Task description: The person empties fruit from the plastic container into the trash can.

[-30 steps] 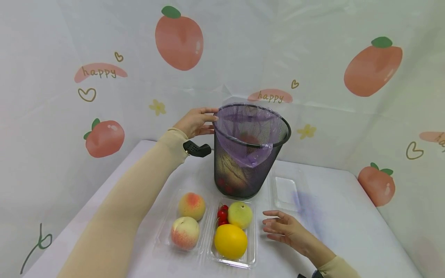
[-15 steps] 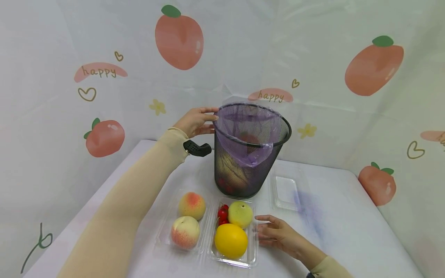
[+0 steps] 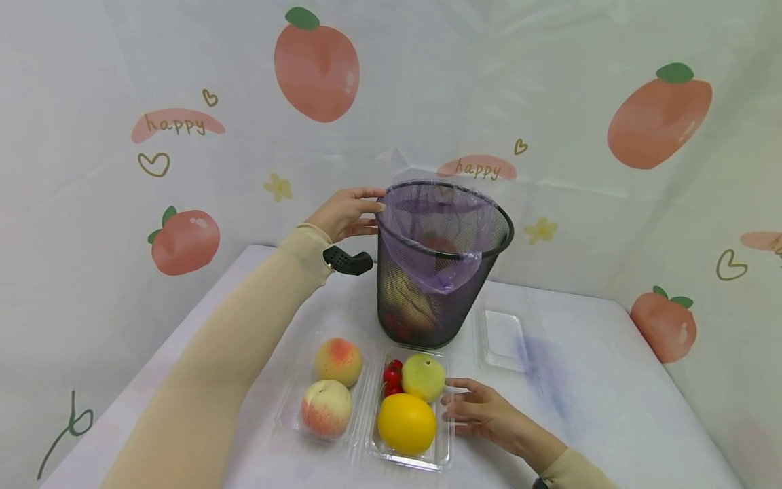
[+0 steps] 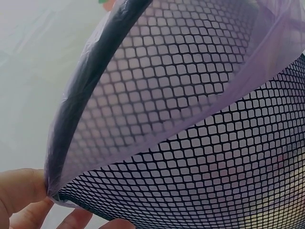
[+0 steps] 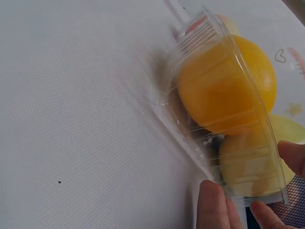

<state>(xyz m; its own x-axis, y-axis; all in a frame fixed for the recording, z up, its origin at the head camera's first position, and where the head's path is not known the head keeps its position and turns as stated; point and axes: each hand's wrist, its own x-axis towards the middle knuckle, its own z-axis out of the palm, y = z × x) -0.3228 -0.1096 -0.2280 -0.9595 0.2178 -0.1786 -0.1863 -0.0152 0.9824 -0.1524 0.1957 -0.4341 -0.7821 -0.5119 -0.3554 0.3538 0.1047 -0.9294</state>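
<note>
A black mesh wastebasket (image 3: 442,292) lined with a purple plastic bag (image 3: 436,272) stands on the table. My left hand (image 3: 345,216) grips its rim at the left, thumb and fingers on either side in the left wrist view. In front lies a clear plastic fruit container (image 3: 409,463) holding an orange (image 3: 406,424), a yellow-green round fruit (image 3: 423,377) and red cherries (image 3: 392,373). My right hand (image 3: 485,414) is at its right side, fingers extended. In the right wrist view, fingertips (image 5: 212,193) lie along the wall and one digit reaches over the rim.
Left of the fruit container, another clear tray (image 3: 284,420) bears two peaches (image 3: 326,409). A clear plastic container (image 3: 504,339) lies right of the basket. Yellow and red shapes show through the basket's mesh. A printed curtain (image 3: 391,81) hangs behind the table (image 3: 605,394).
My right hand has moved left, from beside the fruit container to its right edge. The left hand stays on the basket rim. The fruit has not moved.
</note>
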